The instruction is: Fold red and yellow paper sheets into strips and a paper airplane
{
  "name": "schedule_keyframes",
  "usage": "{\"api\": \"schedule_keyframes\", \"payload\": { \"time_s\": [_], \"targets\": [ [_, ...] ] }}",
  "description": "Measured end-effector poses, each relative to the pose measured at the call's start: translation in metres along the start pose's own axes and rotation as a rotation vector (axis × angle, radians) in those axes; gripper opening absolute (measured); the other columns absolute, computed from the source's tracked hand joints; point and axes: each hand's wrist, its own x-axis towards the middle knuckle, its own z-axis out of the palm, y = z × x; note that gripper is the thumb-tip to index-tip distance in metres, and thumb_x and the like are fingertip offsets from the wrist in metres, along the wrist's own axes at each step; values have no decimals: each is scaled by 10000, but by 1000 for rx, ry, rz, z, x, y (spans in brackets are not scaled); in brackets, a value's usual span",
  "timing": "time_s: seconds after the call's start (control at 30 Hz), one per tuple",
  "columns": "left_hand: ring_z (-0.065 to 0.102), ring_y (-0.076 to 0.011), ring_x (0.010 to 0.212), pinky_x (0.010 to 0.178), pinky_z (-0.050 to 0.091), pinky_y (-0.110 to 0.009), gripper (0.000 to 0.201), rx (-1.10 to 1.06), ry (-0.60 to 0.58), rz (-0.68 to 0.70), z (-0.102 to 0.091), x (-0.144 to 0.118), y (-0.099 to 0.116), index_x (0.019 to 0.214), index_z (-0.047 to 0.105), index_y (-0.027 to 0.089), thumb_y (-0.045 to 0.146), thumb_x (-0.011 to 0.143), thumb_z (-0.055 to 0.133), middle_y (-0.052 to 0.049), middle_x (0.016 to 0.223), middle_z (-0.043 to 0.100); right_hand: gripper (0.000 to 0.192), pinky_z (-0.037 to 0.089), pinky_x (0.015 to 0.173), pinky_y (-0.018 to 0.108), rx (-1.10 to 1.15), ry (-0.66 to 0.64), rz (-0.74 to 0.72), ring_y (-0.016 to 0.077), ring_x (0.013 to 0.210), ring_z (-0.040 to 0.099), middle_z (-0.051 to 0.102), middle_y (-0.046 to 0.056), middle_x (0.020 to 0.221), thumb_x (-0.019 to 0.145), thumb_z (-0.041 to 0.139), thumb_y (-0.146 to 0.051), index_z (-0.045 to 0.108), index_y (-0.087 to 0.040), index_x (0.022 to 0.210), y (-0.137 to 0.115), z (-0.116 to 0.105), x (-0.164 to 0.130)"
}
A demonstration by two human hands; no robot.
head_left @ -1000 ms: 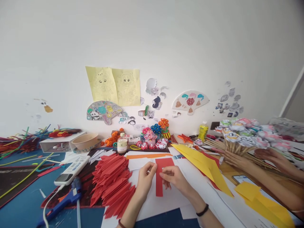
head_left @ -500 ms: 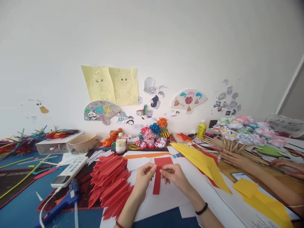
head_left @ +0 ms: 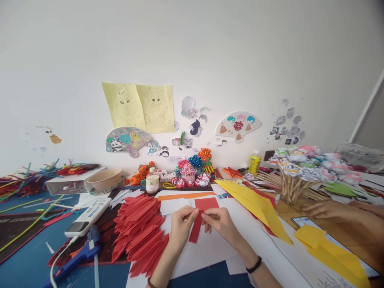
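Beside red stack point(head_left: 139, 230), hands pinching red strip point(head_left: 196, 229)

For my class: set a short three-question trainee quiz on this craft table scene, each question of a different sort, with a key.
1. True or false: the left hand and right hand both pinch the red paper strip.
2. The pile of folded red pieces lies where? A) beside the left hand B) beside the right hand C) on the wall
3. Fill in: the glue gun at the left is coloured ____.

Key: 1 true; 2 A; 3 blue.
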Motion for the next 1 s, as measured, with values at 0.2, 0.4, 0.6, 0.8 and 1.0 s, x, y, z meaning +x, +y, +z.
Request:
{"api": "schedule_keyframes", "payload": {
  "time_s": [0.2, 0.4, 0.6, 0.8, 1.0],
  "targets": [
    [535, -166, 670, 635, 393, -254, 355, 45, 39, 32, 1, 0, -1, 662, 703, 169, 418, 867, 555, -48, 674, 631, 392, 465, 506, 249, 13, 4, -15, 132, 464, 568, 626, 22, 521, 845, 590, -494, 668, -149, 677, -3, 2, -1],
    [541, -168, 667, 633, 399, -252, 335, 68, 66, 38, 1, -2, 2, 693, 712, 180, 417, 868, 553, -43, 670, 632, 395, 474, 521, 261, 24, -3, -21, 141, 481, 584, 638, 21, 535, 844, 583, -506, 675, -159, 679, -5, 4, -2],
    [553, -160, 641, 621, 412, -248, 275, 123, 129, 113, 2, -3, 5, 700, 714, 190, 356, 864, 568, -40, 680, 646, 387, 474, 528, 260, 15, 4, -46, 140, 486, 584, 643, 19, 543, 846, 584, -500, 681, -164, 681, -7, 6, -2],
    [544, -153, 614, 627, 410, -254, 214, 223, 214, 171, 4, -6, 6, 719, 714, 201, 317, 850, 589, -32, 674, 641, 362, 468, 525, 258, 49, -12, -64, 137, 486, 579, 642, 21, 550, 855, 588, -463, 680, -164, 674, -10, 7, -3],
    [532, -153, 630, 613, 393, -253, 247, 241, 121, 134, 2, -3, 6, 734, 691, 194, 328, 880, 543, -32, 680, 642, 346, 459, 505, 249, 75, 9, -70, 131, 473, 574, 629, 17, 542, 854, 600, -434, 658, -161, 649, -7, 6, -2]
  ]
}}
